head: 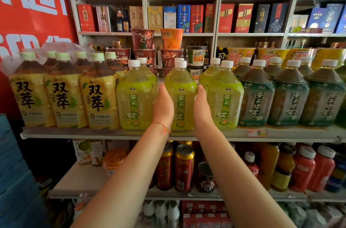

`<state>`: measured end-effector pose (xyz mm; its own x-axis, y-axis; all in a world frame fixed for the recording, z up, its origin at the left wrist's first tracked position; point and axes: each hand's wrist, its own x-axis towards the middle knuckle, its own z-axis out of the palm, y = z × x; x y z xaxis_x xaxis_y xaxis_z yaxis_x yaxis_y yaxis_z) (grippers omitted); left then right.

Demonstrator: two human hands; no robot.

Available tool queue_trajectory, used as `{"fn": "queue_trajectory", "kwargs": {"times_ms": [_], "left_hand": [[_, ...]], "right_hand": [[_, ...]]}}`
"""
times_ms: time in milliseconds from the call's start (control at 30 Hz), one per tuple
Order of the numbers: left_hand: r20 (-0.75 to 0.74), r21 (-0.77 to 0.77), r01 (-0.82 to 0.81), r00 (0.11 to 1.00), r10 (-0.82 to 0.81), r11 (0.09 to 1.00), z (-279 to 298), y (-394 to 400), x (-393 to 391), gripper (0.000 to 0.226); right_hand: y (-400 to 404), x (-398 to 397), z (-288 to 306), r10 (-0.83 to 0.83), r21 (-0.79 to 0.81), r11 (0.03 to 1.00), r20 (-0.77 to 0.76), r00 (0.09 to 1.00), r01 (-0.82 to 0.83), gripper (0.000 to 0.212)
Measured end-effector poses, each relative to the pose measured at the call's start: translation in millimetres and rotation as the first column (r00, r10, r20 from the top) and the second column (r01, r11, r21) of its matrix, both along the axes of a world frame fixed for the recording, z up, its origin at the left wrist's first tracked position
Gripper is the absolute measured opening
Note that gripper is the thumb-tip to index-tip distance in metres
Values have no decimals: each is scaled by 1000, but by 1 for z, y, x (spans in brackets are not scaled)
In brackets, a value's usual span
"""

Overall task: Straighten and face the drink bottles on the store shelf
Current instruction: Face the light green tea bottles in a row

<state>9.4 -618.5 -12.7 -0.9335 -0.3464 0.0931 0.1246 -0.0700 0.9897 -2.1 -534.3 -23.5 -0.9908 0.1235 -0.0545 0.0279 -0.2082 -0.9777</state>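
Observation:
A row of large drink bottles stands on the grey shelf (112, 133). The middle green bottle (181, 96) with a white cap faces me, label forward. My left hand (163, 107) grips its left side and my right hand (203, 109) grips its right side; the fingers reach behind it and are hidden. Two more green bottles stand close on either side, one on the left (135, 100) and one on the right (225, 98). Yellow tea bottles (63, 93) fill the left end, dark green tea bottles (288, 96) the right end.
Stacked instant-noodle cups (143, 44) stand behind the bottles. Boxed liquor (187, 18) fills the shelves above. Below are red cans (184, 168), red and orange bottles (303, 169) and a price tag (256, 133). A red banner (33, 3) hangs at left.

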Motion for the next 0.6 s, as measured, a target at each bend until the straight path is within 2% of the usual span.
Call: {"fn": "queue_trajectory", "kwargs": {"times_ms": [67, 133, 167, 233, 300, 367, 467, 600], "left_hand": [[-69, -120, -20, 998, 12, 993, 0, 1, 1, 49], [-246, -377, -120, 969, 26, 918, 1, 3, 4, 51], [-352, -516, -206, 936, 13, 831, 3, 3, 4, 60], [-495, -719, -384, 868, -39, 580, 13, 2, -6, 68], [-463, -844, -420, 884, -59, 334, 25, 1, -14, 68], [-401, -905, -390, 916, -31, 170, 30, 1, -19, 58], [-449, -889, -445, 894, -14, 105, 31, -1, -19, 44], [-475, -874, -472, 880, -2, 116, 33, -7, -20, 41]], "right_hand": [[4, 0, 2, 34, 6, 999, 22, 999, -34, 77], [8, 1, 5, 49, 29, 998, 6, 999, -49, 69], [10, 0, 5, 55, 35, 998, -15, 998, -54, 68], [10, -2, 4, 65, 37, 997, -39, 997, -64, 69], [8, 1, 4, 95, 39, 995, -52, 994, -93, 71], [9, -2, 1, 117, 26, 993, -70, 991, -115, 71], [10, -4, 1, 115, 49, 993, -90, 989, -111, 68], [5, -5, 2, 155, 56, 987, -95, 983, -151, 74]]}}
